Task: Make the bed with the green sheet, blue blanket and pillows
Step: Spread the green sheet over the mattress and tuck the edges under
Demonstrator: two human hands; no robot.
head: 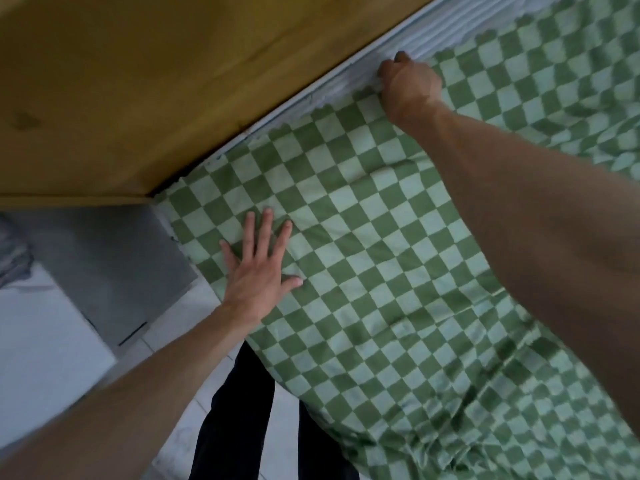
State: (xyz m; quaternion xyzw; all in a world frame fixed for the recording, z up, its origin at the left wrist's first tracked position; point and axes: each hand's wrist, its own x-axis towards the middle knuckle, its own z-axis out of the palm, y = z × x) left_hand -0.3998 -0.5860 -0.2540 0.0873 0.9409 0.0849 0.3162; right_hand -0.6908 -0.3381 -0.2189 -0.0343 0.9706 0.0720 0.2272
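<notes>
A green and pale checkered sheet [398,237] covers the bed, wrinkled toward the lower right. My left hand [258,268] lies flat on it near the bed's near-left corner, fingers spread and straight. My right hand [407,86] reaches to the far edge by the headboard and grips the sheet's edge with curled fingers, where bare white mattress [446,32] shows. No blue blanket or pillows are in view.
A yellow wooden headboard [156,81] runs along the top left. A grey panel [114,265] and a white surface [41,334] sit left of the bed on a pale tiled floor [194,420]. My dark trouser legs [239,410] stand against the bed's side.
</notes>
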